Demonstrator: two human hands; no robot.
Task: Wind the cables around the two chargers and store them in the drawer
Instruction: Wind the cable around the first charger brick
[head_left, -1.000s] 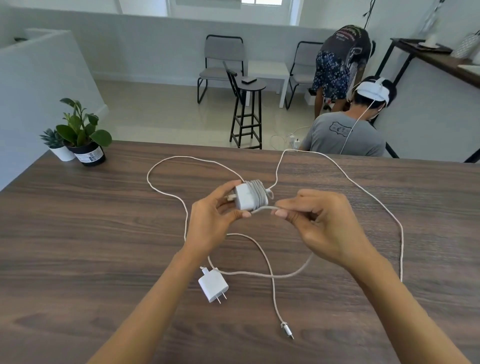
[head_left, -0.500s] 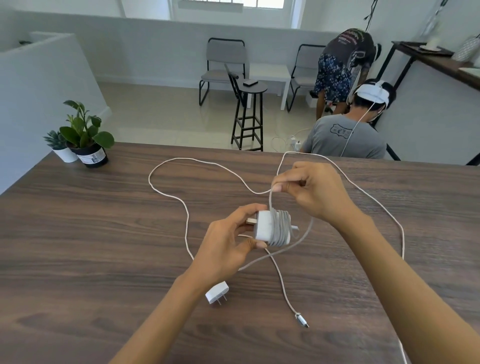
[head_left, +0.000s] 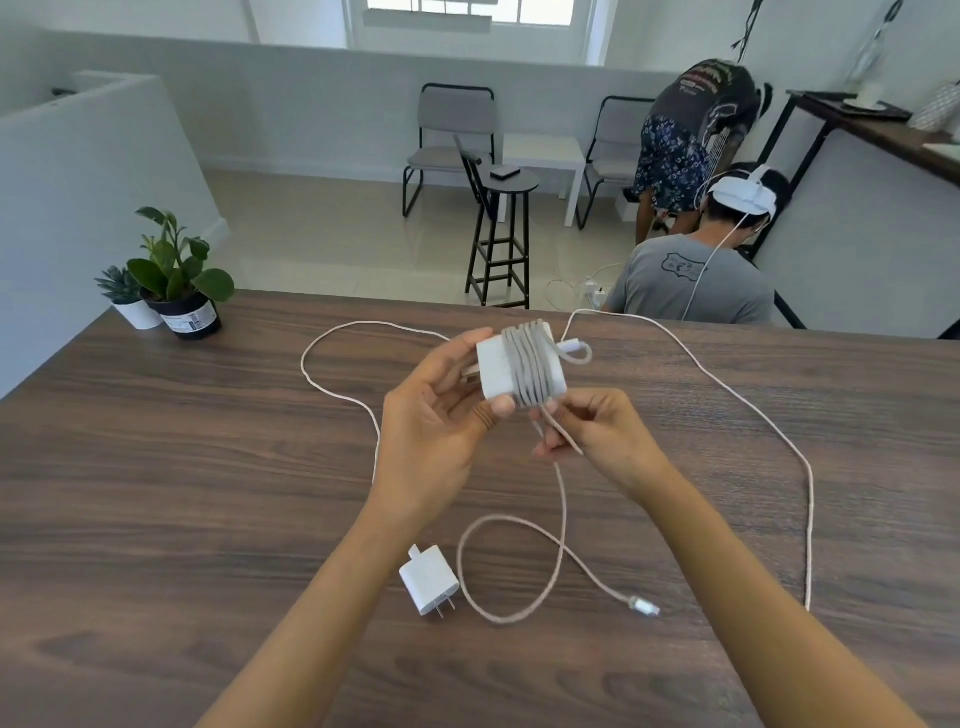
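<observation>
My left hand grips a white charger above the wooden table, its body wrapped with several turns of pale braided cable. Just below the charger my right hand pinches the loose stretch of that cable, which drops to a loop on the table and ends in a plug. A second white charger lies prongs toward me between my forearms. Its long cable runs loose over the table on both sides. No drawer is in view.
Two small potted plants stand at the table's far left corner. Beyond the far edge a person wearing a white headset sits, another person bends over behind, and a black stool and chairs stand on the floor.
My right hand swung from above the charger down to just below it, laying another turn of cable. My left hand lifted the charger slightly farther from me.
</observation>
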